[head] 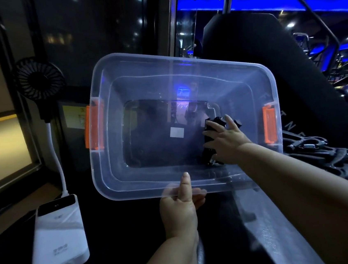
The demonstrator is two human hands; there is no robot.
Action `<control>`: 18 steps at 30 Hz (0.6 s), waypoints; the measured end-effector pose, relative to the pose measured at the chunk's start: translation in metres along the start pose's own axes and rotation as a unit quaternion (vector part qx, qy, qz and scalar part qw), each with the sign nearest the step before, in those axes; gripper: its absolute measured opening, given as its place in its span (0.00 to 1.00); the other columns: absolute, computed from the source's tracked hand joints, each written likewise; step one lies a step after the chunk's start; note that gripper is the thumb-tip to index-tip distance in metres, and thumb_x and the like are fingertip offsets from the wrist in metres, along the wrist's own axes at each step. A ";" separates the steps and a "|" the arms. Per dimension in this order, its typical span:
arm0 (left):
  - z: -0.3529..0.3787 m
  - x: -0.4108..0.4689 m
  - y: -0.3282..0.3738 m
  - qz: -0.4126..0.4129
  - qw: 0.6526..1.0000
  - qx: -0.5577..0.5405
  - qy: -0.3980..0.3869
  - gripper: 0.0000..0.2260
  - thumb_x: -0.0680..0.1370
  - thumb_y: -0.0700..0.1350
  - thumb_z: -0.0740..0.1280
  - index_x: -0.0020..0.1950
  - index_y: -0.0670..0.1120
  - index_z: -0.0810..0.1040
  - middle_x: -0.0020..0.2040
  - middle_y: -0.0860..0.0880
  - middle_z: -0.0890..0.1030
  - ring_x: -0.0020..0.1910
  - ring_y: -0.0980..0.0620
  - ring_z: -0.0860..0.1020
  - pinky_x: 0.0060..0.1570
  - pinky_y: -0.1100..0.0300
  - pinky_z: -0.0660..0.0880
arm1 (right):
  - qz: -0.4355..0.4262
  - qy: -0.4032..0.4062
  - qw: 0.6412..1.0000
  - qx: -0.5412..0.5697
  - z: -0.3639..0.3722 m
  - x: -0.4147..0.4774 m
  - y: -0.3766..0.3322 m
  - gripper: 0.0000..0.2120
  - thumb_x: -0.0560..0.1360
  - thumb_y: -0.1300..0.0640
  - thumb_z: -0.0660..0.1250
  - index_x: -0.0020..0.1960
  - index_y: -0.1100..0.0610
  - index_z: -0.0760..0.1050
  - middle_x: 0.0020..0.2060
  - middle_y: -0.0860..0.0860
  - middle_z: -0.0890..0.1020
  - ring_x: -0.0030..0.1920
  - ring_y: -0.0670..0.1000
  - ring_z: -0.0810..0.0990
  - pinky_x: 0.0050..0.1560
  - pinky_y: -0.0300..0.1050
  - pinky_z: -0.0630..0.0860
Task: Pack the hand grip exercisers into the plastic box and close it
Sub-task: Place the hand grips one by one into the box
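Gym: blue-lit machines (333, 59), padded seat (246, 49), heap of hand grip exercisers (312, 146)

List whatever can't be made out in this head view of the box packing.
Hand grip exerciser in the plastic box: mostly covered by the right hand; gripped or just touched, unclear.
Pile of exercisers right of the box: dark, cut by arm and frame edge; count unknown.
Left hand fingers: blurred behind the box rim.
Power bank print: too small.

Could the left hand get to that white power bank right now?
Probably, path-wise: the power bank lies uncovered with nothing between. But the left hand grips the plastic box rim, so it must let go first.
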State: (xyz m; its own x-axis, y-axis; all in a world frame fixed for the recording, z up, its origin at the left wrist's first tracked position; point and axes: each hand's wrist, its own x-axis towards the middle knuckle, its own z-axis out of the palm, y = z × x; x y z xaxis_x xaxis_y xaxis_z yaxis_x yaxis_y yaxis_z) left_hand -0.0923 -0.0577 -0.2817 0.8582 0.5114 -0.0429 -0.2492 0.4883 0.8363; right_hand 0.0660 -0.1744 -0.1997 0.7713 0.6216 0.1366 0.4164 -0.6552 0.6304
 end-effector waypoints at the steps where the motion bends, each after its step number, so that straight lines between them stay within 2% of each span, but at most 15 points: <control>1: 0.000 0.001 -0.001 0.001 1.000 0.003 0.000 0.12 0.77 0.49 0.66 0.44 0.39 0.74 0.29 0.43 0.81 0.30 0.48 0.81 0.33 0.58 0.78 | 0.002 -0.016 1.000 -0.002 0.001 0.001 0.001 0.20 0.77 0.40 0.57 0.68 0.39 0.69 0.74 0.44 0.60 0.77 0.52 0.43 0.70 0.69 0.38; 6: -0.001 0.003 -0.004 0.003 1.000 0.010 -0.001 0.15 0.76 0.50 0.66 0.45 0.38 0.74 0.29 0.43 0.82 0.30 0.47 0.82 0.34 0.55 0.78 | 0.019 -0.033 0.999 0.018 0.003 -0.001 0.002 0.21 0.78 0.39 0.55 0.70 0.38 0.65 0.76 0.41 0.57 0.77 0.50 0.40 0.71 0.68 0.39; 10: -0.001 0.003 -0.004 0.000 1.000 0.010 0.000 0.16 0.77 0.50 0.66 0.46 0.35 0.74 0.30 0.42 0.82 0.29 0.48 0.81 0.32 0.58 0.78 | 0.018 -0.036 0.999 0.018 0.004 0.001 0.003 0.21 0.78 0.39 0.55 0.70 0.38 0.65 0.76 0.42 0.57 0.77 0.51 0.41 0.71 0.69 0.40; 15: -0.001 0.003 -0.003 0.005 1.000 0.015 0.005 0.14 0.77 0.49 0.66 0.45 0.37 0.74 0.29 0.43 0.81 0.29 0.48 0.81 0.33 0.58 0.78 | 0.024 -0.037 0.999 0.014 0.005 0.000 0.002 0.22 0.78 0.38 0.55 0.71 0.39 0.65 0.76 0.43 0.57 0.77 0.51 0.40 0.70 0.71 0.38; 18: -0.001 0.002 -0.002 0.008 1.000 0.013 0.003 0.13 0.77 0.49 0.66 0.45 0.38 0.74 0.29 0.43 0.81 0.29 0.49 0.81 0.33 0.58 0.79 | 0.025 -0.026 0.999 0.026 0.004 -0.003 0.001 0.26 0.77 0.35 0.54 0.73 0.40 0.62 0.77 0.43 0.55 0.77 0.50 0.38 0.70 0.71 0.36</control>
State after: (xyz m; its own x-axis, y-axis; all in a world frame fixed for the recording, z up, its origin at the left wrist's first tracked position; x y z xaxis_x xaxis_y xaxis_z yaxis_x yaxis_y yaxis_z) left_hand -0.0906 -0.0567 -0.2839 0.8513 0.5237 -0.0325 -0.2510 0.4607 0.8513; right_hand 0.0662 -0.1785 -0.2024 0.8145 0.5662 0.1263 0.4006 -0.7064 0.5835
